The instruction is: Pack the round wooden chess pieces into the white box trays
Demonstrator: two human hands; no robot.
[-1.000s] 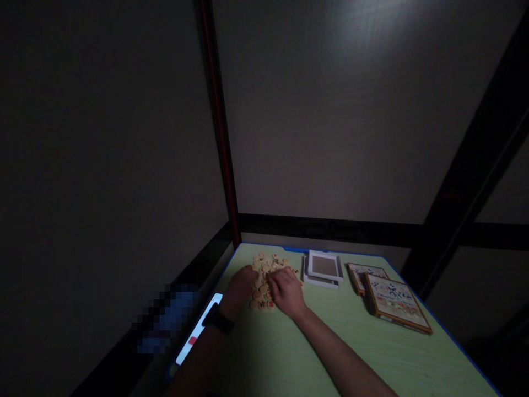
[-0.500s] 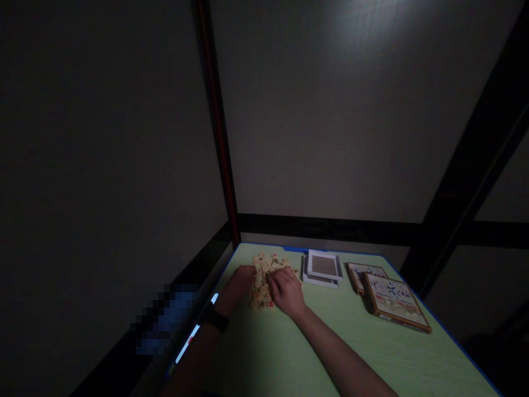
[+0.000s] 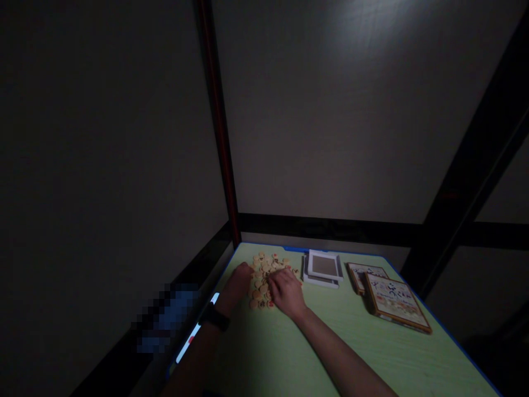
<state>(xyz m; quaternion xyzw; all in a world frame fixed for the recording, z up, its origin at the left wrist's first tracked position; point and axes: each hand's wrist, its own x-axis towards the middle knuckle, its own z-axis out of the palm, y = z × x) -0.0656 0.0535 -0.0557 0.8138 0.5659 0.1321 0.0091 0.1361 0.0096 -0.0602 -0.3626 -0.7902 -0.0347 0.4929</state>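
Note:
Round pale wooden xiangqi pieces [image 3: 258, 286], some with red or dark characters, lie heaped on the green table [image 3: 273, 353]. At the left edge of the heap is my left hand [image 3: 238, 280], its fingers bent together by a piece; whether one is pinched is too small to make out. A dark band circles that wrist. My right hand [image 3: 286, 289] rests on the right side of the heap with curled fingers, which hide the pieces under them and whatever they hold.
Right of the heap sit two white box trays [image 3: 324, 266], one stacked on the other. Farther right, two printed game boxes [image 3: 397, 302] overlap near the table's right edge. A wall [image 3: 330, 138] rises behind the table.
My left hand has shifted slightly left and up, away from the middle of the heap. The right hand stays almost in the same place.

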